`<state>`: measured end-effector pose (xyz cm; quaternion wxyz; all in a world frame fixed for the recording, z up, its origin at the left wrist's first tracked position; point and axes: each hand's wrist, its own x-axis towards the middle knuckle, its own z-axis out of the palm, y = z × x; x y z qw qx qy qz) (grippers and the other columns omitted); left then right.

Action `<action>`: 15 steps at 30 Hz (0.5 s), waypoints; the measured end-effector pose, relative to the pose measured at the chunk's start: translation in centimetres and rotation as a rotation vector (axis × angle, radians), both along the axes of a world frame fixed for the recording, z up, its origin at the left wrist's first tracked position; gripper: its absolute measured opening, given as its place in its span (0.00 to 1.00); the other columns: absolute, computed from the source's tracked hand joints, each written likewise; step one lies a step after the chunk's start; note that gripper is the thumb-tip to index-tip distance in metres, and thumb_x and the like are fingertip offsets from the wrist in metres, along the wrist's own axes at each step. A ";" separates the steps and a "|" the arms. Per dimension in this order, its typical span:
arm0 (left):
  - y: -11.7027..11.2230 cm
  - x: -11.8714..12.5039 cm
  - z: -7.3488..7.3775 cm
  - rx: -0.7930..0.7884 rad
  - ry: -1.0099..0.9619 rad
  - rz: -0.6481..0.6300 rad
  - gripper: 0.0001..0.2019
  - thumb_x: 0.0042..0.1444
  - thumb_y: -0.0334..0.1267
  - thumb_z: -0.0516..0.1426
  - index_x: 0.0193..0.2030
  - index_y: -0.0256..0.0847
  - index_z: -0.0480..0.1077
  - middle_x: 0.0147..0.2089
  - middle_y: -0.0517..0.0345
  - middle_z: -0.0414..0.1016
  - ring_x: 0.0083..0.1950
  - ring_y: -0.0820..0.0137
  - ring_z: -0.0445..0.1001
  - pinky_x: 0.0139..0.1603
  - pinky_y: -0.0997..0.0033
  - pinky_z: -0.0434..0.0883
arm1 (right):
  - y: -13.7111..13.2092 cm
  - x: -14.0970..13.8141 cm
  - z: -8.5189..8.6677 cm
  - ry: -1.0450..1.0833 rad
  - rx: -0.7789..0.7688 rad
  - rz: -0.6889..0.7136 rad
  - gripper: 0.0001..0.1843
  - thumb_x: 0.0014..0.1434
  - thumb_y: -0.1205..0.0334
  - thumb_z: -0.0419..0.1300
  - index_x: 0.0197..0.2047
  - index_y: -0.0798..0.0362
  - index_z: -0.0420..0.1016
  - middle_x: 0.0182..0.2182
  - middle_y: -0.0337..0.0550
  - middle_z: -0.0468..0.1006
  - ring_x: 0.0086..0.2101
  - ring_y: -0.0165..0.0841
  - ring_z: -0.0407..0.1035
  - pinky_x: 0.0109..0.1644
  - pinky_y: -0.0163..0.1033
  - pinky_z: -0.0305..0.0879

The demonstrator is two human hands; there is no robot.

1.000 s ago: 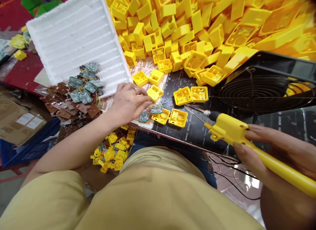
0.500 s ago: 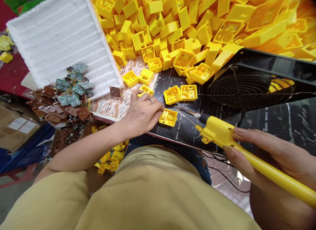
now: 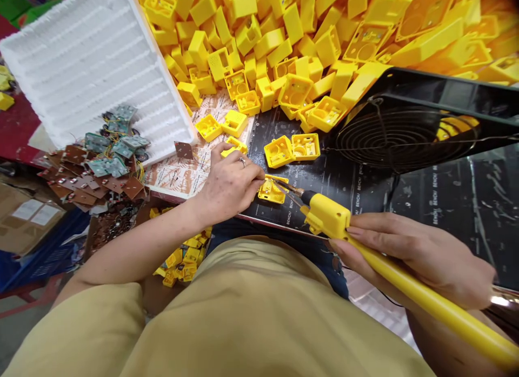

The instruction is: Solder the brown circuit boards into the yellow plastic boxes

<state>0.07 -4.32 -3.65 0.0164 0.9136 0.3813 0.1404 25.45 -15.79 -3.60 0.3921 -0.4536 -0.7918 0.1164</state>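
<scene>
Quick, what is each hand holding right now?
Left hand: closed on the edge of a small yellow housing.
Right hand: closed around the yellow soldering iron, tip at that housing.

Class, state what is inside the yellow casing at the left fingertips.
The metal tip of the soldering iron reaches into the casing, which the left hand steadies; the right hand holds the iron. Fingers cover its left side; contents unclear.

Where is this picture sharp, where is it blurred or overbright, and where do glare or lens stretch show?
Head view: sharp mid-frame, where the left hand holds a casing and the iron tip reaches it; top right, the pile smears, overbright; right, pale sheen on the black mat; lower right, the right hand and the iron's handle look stretched.
</scene>
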 end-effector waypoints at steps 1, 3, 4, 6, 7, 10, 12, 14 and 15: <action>0.0 0.0 0.0 -0.011 -0.005 0.005 0.10 0.64 0.36 0.53 0.35 0.43 0.76 0.33 0.57 0.80 0.43 0.62 0.74 0.63 0.42 0.58 | 0.1 0.1 -0.1 -0.011 -0.020 -0.009 0.03 0.64 0.66 0.62 0.41 0.48 0.72 0.32 0.38 0.79 0.31 0.28 0.76 0.34 0.32 0.75; 0.0 0.0 0.0 -0.023 -0.005 0.006 0.10 0.64 0.36 0.53 0.34 0.42 0.75 0.33 0.57 0.80 0.43 0.62 0.74 0.62 0.43 0.60 | 0.1 0.3 -0.1 -0.024 -0.034 -0.010 0.02 0.64 0.66 0.61 0.39 0.49 0.72 0.31 0.38 0.78 0.32 0.29 0.76 0.35 0.33 0.76; 0.0 0.1 0.0 -0.023 0.000 0.002 0.10 0.64 0.36 0.53 0.34 0.42 0.75 0.33 0.57 0.80 0.43 0.62 0.74 0.61 0.43 0.60 | 0.1 0.3 0.0 -0.039 -0.028 0.000 0.03 0.64 0.67 0.61 0.39 0.49 0.71 0.31 0.38 0.78 0.32 0.29 0.76 0.36 0.33 0.76; 0.0 0.1 -0.1 -0.020 0.013 -0.014 0.11 0.64 0.35 0.53 0.34 0.41 0.75 0.33 0.56 0.80 0.43 0.62 0.74 0.60 0.43 0.61 | 0.2 0.0 0.4 -0.071 0.001 0.031 0.07 0.61 0.69 0.64 0.41 0.50 0.71 0.33 0.39 0.78 0.33 0.30 0.76 0.38 0.34 0.77; 0.1 0.1 -0.1 -0.015 0.015 -0.022 0.11 0.64 0.35 0.53 0.34 0.40 0.75 0.33 0.55 0.80 0.43 0.62 0.74 0.60 0.43 0.61 | 0.3 -0.2 0.7 -0.085 0.025 0.050 0.09 0.59 0.70 0.65 0.41 0.51 0.71 0.33 0.39 0.78 0.33 0.30 0.76 0.38 0.35 0.77; 0.2 0.1 -0.3 0.027 0.017 -0.051 0.09 0.63 0.34 0.55 0.34 0.39 0.75 0.33 0.55 0.80 0.43 0.62 0.73 0.59 0.45 0.61 | 0.8 -0.6 1.8 -0.092 0.119 0.112 0.13 0.55 0.73 0.69 0.41 0.54 0.72 0.31 0.40 0.78 0.32 0.29 0.75 0.37 0.35 0.76; 0.2 0.1 -0.4 0.070 0.017 -0.070 0.09 0.63 0.34 0.55 0.33 0.39 0.75 0.32 0.56 0.80 0.42 0.62 0.73 0.58 0.46 0.61 | 0.9 -0.3 2.2 -0.084 0.145 0.149 0.13 0.53 0.75 0.69 0.40 0.57 0.73 0.31 0.41 0.77 0.32 0.28 0.74 0.37 0.33 0.75; 0.2 0.1 -0.4 0.103 0.011 -0.089 0.10 0.63 0.34 0.55 0.33 0.39 0.76 0.32 0.56 0.79 0.41 0.62 0.73 0.58 0.46 0.62 | 0.9 0.5 2.1 -0.089 0.104 0.124 0.13 0.54 0.74 0.69 0.42 0.57 0.73 0.32 0.41 0.78 0.33 0.28 0.74 0.38 0.33 0.74; 0.2 0.1 -0.4 0.112 0.009 -0.095 0.10 0.63 0.34 0.55 0.33 0.39 0.76 0.32 0.56 0.79 0.41 0.62 0.73 0.58 0.46 0.62 | 0.8 1.0 1.8 -0.116 0.080 0.102 0.12 0.56 0.72 0.68 0.43 0.56 0.73 0.34 0.41 0.78 0.33 0.28 0.75 0.37 0.32 0.74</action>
